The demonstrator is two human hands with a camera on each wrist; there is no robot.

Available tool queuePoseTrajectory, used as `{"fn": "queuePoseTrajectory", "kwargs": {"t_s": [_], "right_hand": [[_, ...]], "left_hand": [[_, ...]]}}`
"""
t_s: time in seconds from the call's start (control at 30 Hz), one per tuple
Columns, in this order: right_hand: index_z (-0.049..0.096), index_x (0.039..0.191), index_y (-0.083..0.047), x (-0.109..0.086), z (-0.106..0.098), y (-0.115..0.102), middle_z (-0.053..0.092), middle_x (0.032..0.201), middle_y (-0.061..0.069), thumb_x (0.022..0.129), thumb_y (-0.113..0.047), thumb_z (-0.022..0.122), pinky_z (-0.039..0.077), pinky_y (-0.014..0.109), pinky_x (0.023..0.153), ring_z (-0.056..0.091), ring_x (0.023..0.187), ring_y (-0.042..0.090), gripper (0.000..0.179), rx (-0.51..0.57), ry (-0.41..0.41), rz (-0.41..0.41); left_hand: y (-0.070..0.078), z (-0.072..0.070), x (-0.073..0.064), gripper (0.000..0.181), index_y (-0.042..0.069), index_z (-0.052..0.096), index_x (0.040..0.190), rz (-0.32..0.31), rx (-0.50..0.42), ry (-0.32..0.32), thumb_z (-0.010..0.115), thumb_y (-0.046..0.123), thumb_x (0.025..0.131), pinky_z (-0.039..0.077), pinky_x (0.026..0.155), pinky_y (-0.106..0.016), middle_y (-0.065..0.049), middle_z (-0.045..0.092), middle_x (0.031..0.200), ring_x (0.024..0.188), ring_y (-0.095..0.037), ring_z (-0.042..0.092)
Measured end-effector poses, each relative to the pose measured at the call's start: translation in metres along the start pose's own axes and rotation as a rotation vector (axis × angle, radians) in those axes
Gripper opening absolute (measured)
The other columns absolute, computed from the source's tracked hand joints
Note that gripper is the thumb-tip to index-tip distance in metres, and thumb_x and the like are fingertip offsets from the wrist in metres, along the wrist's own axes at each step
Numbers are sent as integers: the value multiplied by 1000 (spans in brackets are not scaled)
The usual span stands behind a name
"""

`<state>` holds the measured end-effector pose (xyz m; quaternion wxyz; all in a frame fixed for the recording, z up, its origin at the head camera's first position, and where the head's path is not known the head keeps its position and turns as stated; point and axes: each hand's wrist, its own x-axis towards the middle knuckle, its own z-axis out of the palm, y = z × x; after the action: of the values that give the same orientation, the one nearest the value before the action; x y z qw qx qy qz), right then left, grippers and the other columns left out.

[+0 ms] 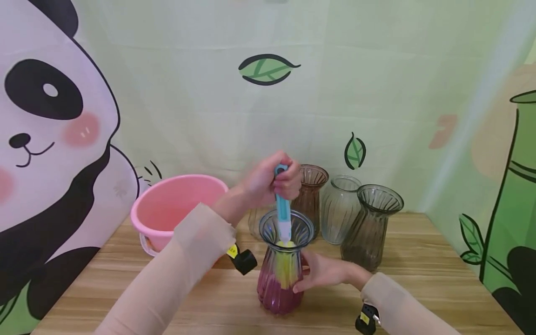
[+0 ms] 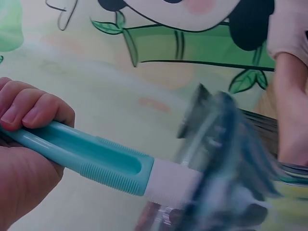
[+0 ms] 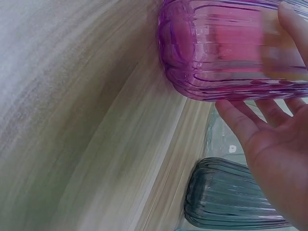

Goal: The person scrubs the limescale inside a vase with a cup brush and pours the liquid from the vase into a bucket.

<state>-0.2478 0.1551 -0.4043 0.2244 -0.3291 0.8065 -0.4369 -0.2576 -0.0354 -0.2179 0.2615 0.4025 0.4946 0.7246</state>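
Note:
A ribbed glass vase (image 1: 278, 300), bluish at its flared rim and purple at the base, stands at the front middle of the table. My right hand (image 1: 324, 270) holds its side, thumb in front and fingers behind; the right wrist view shows the purple base (image 3: 180, 53) close to the wood. From above, my left hand (image 1: 276, 181) grips the turquoise handle of a bottle brush (image 1: 283, 209). Its white neck (image 2: 171, 183) passes through the vase's mouth. The yellow sponge head (image 1: 286, 270) is inside the vase, seen through the glass.
Behind the vase stand a brown glass vase (image 1: 314, 179), a clear one (image 1: 335, 214) and a grey one (image 1: 366, 237). A pink basin (image 1: 142, 223) sits at the back left. A printed cloth (image 1: 377, 93) hangs behind the wooden table (image 1: 402, 260).

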Motion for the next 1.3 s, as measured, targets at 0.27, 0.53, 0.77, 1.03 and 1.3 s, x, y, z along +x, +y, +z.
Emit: {"fn": "queuePoseTrajectory", "kwargs": {"t_s": [0.27,0.53,0.77,1.03,1.3], "right_hand": [[36,124,1,-1,3,2,55,120,11,74,-16,75,43,34,95,50,117,26,66,-7,12,-4],[27,130,2,-2,4,4,46,128,18,79,-16,71,43,30,96,43,122,27,70,74,-28,-30],[34,123,3,-1,-4,0,50,124,15,79,-12,70,38,37,101,45,121,27,58,41,-96,-37],[32,126,3,-2,-1,3,47,127,15,78,-13,71,41,35,99,43,123,27,64,95,-38,-45],[29,131,2,-4,2,3,45,129,16,79,-13,70,42,30,97,40,126,32,68,102,-26,-28]], "left_hand": [[-41,-1,-9,34,15,27,50,-51,-5,9,21,11,84,18,45,-21,8,27,45,41,-7,23],[-58,-4,-12,30,13,26,55,-92,106,-4,23,10,85,21,47,-22,7,29,49,44,-8,25],[-57,-3,-12,31,12,24,55,-107,117,7,22,11,86,22,48,-22,6,28,49,44,-8,25],[-52,-2,-12,34,16,25,51,-63,65,45,23,11,85,18,45,-22,8,27,45,41,-7,23],[-20,10,-1,36,17,26,50,-38,69,53,23,11,85,17,44,-22,8,26,44,41,-6,22]]}}
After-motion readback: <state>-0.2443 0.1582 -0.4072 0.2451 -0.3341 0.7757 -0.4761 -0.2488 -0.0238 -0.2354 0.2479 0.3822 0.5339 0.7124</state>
